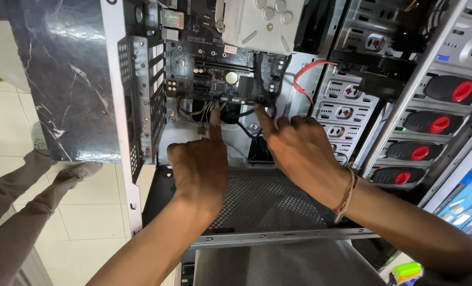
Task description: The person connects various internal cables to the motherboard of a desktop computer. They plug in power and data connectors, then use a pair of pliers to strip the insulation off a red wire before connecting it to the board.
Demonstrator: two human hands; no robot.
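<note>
An open computer case lies on a dark marble table, its black motherboard facing me. My left hand points its index finger at the small front-panel wires along the board's lower edge, the other fingers curled. My right hand, with a thread bracelet at the wrist, reaches in beside it and presses its index fingertip at the board's lower right corner. Neither hand visibly holds a loose object. A white cooler sits over the top of the board.
A red data cable loops right of the board. Drive bays with red and black clips fill the right side. A perforated metal panel lies under my wrists. Another person's legs and shoes stand at the left on the tiled floor.
</note>
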